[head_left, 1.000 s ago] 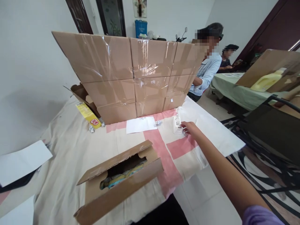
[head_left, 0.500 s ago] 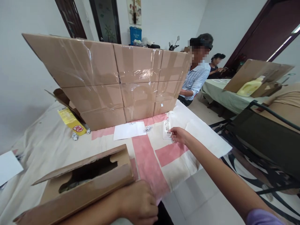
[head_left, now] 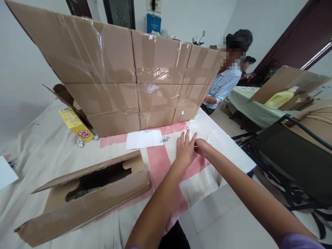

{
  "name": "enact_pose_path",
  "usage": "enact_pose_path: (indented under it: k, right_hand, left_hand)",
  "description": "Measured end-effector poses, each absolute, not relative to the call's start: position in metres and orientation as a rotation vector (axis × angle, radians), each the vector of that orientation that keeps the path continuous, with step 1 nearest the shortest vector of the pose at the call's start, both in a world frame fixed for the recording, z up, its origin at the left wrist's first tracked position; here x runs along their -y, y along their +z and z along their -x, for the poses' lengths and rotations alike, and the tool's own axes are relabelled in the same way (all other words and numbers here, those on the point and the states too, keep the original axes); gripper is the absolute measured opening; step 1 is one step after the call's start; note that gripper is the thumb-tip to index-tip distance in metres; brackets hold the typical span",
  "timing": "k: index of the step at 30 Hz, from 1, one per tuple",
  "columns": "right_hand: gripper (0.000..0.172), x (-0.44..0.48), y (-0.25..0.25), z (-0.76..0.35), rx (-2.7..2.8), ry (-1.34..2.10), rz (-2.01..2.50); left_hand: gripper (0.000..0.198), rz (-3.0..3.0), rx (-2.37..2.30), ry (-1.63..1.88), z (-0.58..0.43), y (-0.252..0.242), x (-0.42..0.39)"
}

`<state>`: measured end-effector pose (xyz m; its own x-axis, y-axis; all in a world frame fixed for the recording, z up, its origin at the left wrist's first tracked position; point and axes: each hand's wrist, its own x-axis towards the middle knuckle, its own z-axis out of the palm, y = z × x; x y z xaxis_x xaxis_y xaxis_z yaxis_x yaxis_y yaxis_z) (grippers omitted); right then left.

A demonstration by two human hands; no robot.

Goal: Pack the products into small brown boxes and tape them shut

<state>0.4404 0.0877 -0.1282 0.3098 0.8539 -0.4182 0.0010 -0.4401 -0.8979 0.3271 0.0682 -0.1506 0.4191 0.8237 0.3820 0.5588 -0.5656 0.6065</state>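
My left hand [head_left: 185,148] reaches out flat with fingers spread, lying over a small white object that it now almost wholly covers. Right beside it, my right hand [head_left: 202,148] has its fingers curled together. Their tips are partly hidden behind my left hand, so what they hold cannot be made out. A white paper sheet [head_left: 142,140] lies to the left of my hands. At that sheet's right edge sits a crumpled silvery scrap [head_left: 165,138]. White sheeting [head_left: 228,152] covers the table corner to the right of both hands.
A tall taped cardboard panel [head_left: 158,65] stands behind the hands. An open cardboard box [head_left: 103,200] lies at the near left. Beyond it are a yellow packet [head_left: 75,124] and crumpled scraps [head_left: 80,142]. A person in a light blue shirt [head_left: 225,84] is past the panel.
My left hand has moved from beside the cardboard box, forward and right, onto the white object. My right hand stays near the same place. The view has tilted down slightly.
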Motion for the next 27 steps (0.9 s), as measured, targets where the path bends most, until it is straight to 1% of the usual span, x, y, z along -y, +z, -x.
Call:
enact_pose_path:
  k: [2, 5, 7, 11, 18, 21, 27]
  right_hand:
    - [0.017, -0.089, -0.122, -0.44, 0.76, 1.284, 1.764]
    - [0.012, -0.092, -0.113, -0.442, 0.72, 1.332, 1.81]
    - [0.012, -0.094, -0.111, -0.442, 0.697, 1.342, 1.822]
    - [0.02, -0.092, -0.118, -0.439, 0.717, 1.259, 1.798]
    - [0.04, -0.063, -0.136, -0.428, 0.799, 1.005, 1.679]
    - [0.046, -0.051, -0.139, -0.418, 0.748, 0.966, 1.579]
    - [0.048, -0.047, -0.157, -0.4, 0.545, 0.936, 1.425]
  left_hand:
    - [0.107, -2.335, -1.116, 0.811, -0.325, -0.161, -0.096]
    - [0.113, -2.309, -1.06, 0.787, -0.315, -0.18, -0.114]
    - [0.112, -2.272, -1.083, 0.796, -0.311, -0.189, -0.117]
    - [0.106, -2.224, -1.129, 0.846, -0.309, -0.193, -0.122]
    - [0.108, -2.177, -1.164, 0.907, -0.307, -0.192, -0.127]
    - [0.103, -2.166, -1.169, 0.917, -0.308, -0.194, -0.127]
    - [0.098, -2.159, -1.19, 0.897, -0.31, -0.194, -0.127]
